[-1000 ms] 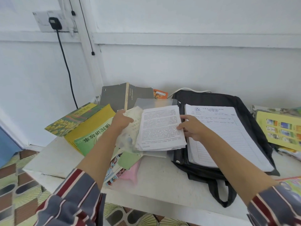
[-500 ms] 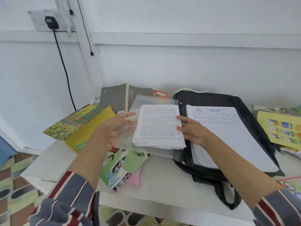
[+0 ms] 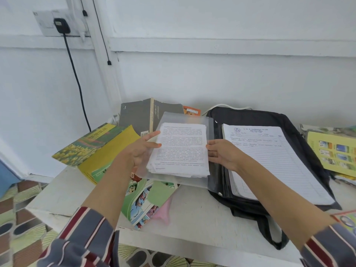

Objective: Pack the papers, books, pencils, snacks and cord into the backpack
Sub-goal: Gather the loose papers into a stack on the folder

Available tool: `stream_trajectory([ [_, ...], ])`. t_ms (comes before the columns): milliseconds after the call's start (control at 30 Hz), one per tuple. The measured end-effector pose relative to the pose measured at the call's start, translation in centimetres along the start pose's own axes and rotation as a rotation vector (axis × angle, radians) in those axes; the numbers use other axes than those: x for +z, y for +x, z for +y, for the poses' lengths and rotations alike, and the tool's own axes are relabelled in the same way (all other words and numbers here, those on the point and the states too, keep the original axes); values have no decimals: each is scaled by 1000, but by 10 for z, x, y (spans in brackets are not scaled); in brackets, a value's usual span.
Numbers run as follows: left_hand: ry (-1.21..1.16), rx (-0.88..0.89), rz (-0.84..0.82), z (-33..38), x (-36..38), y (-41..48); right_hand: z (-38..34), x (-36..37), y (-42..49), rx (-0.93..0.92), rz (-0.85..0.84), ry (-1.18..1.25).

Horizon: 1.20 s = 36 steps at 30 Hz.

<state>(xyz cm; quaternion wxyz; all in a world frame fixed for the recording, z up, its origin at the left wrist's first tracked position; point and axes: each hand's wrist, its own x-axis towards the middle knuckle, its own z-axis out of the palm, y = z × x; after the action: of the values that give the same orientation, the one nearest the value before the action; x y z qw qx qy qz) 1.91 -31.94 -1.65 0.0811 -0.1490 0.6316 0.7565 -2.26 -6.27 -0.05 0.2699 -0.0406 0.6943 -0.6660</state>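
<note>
Now L hand [image 3: 139,152], R hand [image 3: 222,155] hold 1 paper stack [image 3: 182,151].

Backpack [image 3: 269,120] lies flat, centre-right on table [image 3: 192,209], w/ lined sheets [image 3: 269,160] on top. Just left of it: printed papers [image 3: 183,149] on folder [image 3: 173,118]. Left hand [image 3: 138,151] holds their left edge, right hand [image 3: 221,153] the right. Open book [image 3: 134,114] & snack packet [image 3: 191,110] behind folder. Tilted books [image 3: 100,143] at left. Comic book [image 3: 146,199] under folder's near edge. Booklet [image 3: 335,151] right of backpack, cord [image 3: 227,106] behind it.
</note>
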Motion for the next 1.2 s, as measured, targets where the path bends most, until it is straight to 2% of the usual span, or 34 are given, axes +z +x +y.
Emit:
stream_trajectory([
  [167, 23, 10, 13, -1, -1, 3, -1, 1, -1, 20, 10, 28],
  [467, -139, -6, -51, 6, 5, -7, -9, -6, -6, 71, -33, 97],
  [1200, -148, 7, -52, 5, 2, -4, -4, -12, -16, 105, -138, 282],
])
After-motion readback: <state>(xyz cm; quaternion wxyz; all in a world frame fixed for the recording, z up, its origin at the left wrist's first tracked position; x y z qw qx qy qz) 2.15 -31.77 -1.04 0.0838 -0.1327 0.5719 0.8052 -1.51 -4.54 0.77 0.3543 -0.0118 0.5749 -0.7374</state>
